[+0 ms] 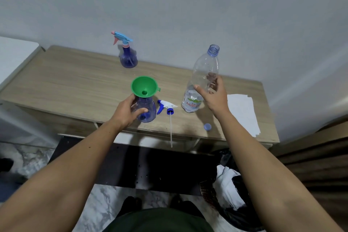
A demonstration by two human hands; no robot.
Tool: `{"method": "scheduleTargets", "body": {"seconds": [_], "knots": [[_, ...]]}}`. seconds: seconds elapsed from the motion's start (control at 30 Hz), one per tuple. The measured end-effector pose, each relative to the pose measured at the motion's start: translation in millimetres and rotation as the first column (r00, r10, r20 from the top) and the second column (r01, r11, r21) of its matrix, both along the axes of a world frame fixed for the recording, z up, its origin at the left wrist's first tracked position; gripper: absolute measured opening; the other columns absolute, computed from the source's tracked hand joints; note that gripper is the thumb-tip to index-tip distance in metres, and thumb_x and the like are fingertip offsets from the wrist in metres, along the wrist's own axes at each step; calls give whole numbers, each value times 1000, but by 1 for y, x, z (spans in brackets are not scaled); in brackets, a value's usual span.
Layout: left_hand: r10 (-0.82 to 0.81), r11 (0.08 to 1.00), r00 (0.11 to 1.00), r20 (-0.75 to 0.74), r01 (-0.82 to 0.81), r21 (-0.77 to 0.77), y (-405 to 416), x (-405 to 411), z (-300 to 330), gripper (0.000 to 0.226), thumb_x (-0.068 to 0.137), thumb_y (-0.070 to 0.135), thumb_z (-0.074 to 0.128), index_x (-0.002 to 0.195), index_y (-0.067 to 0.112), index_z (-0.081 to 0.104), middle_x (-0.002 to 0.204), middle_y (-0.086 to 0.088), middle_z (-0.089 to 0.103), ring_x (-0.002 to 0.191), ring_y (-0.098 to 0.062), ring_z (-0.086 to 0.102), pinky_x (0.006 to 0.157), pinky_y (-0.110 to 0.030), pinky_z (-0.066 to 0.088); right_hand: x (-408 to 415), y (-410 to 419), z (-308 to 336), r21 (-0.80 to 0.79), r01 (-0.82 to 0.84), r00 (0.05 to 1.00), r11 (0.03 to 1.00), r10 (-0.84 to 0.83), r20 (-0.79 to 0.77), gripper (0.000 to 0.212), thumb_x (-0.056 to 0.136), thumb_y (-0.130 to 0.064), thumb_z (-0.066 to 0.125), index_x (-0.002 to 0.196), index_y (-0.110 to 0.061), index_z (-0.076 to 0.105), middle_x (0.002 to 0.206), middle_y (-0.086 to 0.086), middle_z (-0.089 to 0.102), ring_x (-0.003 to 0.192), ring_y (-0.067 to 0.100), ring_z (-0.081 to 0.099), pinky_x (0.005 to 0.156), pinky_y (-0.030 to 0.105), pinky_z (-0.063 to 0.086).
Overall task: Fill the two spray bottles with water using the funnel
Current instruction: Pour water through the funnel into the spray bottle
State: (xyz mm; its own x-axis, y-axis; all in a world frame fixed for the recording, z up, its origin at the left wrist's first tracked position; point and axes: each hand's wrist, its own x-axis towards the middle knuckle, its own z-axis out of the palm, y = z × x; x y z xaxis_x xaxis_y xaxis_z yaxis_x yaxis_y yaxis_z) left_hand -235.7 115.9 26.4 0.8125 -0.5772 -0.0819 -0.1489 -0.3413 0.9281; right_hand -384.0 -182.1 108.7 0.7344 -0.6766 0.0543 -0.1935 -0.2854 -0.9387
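Pale wood-grain laminate covers the bench [75, 81], on which the task's things are laid out against a plain grey wall. Near the front edge, a translucent blue spray bottle [147, 111] with a rounded, bulbous body is held by the left hand [125, 112], its grip wrapped round the plastic with the thumb across the front. A glossy green funnel [144, 86], conical with a small tab on its rim, is seated in this bottle's open neck. Just beside it on the right, a white and blue trigger sprayer head [166, 106] lies on its side, and its thin clear dip tube is seen reaching past the bench's front edge. At the back of the bench, a second blue spray bottle [128, 58] of the same rounded shape stands upright and capped with a light blue and pink trigger head. A tall clear plastic water bottle [204, 73], uncapped and ribbed, stands to the right with water seen only low in its labelled base; the right hand [214, 94] is set against its side in a loose, wide grip, fingers partly curled about it. A small round blue cap [207, 126] lies near the front edge, and flat white paper sheets [243, 113] are stacked at the right end.
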Motion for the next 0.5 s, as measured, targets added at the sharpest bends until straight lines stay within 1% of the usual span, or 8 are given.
{"method": "scheduleTargets", "body": {"seconds": [0.1, 0.17, 0.23, 0.27, 0.33, 0.37, 0.43, 0.5], "knots": [[-2, 1000, 1000, -6, 2, 3, 2, 1, -2, 56, 83, 14, 89, 124, 38, 59, 131, -1, 70, 126, -19, 66, 112, -51, 51, -3, 2, -3, -4, -2, 1000, 1000, 2, -14, 79, 81, -38, 91, 147, -29, 48, 141, -11, 59, 125, 5, 59, 91, 9, 47], [3, 1000, 1000, -3, -3, -5, 3, 2, -5, 56, 77, 25, 89, 122, 41, 60, 131, 0, 71, 125, -18, 67, 111, -51, 52, -6, 4, -5, -10, 17, 1000, 1000, -17, -21, 82, 81, -38, 91, 148, -26, 46, 143, -11, 56, 127, 9, 56, 91, 9, 43], [-5, 1000, 1000, 9, 5, -10, 4, 3, -6, 54, 73, 33, 86, 119, 48, 61, 130, 2, 72, 125, -16, 67, 110, -51, 53, -8, 9, -9, -11, 74, 997, 997, -74, -11, 85, 80, -38, 91, 148, -24, 42, 146, -9, 51, 131, 13, 54, 93, 11, 41], [-6, 1000, 1000, 15, 6, -11, 4, 2, -5, 54, 73, 33, 86, 119, 48, 61, 130, 2, 72, 124, -16, 67, 110, -51, 53, -9, 14, -11, -5, 118, 993, 993, -118, 5, 86, 80, -37, 91, 147, -22, 41, 147, -7, 49, 130, 15, 53, 95, 13, 41], [0, 1000, 1000, 27, 1, -12, 3, 2, -4, 56, 76, 28, 87, 124, 39, 61, 128, 1, 72, 123, -17, 67, 109, -51, 53, -12, 28, -20, 8, 214, 976, 977, -214, 42, 84, 79, -36, 92, 143, -18, 40, 145, 0, 48, 123, 17, 56, 98, 21, 47], [1, 1000, 1000, 29, -1, -15, 3, 2, -5, 57, 77, 24, 87, 127, 32, 61, 128, 1, 72, 123, -18, 67, 109, -51, 53, -14, 36, -25, -5, 246, 968, 969, -246, 47, 82, 79, -35, 91, 141, -16, 41, 141, 3, 48, 118, 16, 57, 98, 25, 50], [-4, 1000, 999, 32, 4, -17, 3, 2, -6, 59, 79, 19, 88, 131, 25, 61, 127, 1, 72, 123, -17, 67, 109, -50, 53, -16, 57, -32, -65, 245, 969, 967, -243, 42, 75, 81, -35, 90, 137, -17, 44, 136, 4, 49, 111, 10, 56, 94, 26, 52], [-10, 1000, 999, 40, 10, -10, 4, 3, -7, 62, 77, 22, 88, 134, 22, 61, 128, 1, 72, 124, -16, 67, 109, -49, 53, -15, 79, -35, -117, 202, 979, 972, -196, 65, 64, 81, -32, 90, 130, -22, 49, 131, 3, 52, 110, 10, 58, 94, 29, 54]]}}
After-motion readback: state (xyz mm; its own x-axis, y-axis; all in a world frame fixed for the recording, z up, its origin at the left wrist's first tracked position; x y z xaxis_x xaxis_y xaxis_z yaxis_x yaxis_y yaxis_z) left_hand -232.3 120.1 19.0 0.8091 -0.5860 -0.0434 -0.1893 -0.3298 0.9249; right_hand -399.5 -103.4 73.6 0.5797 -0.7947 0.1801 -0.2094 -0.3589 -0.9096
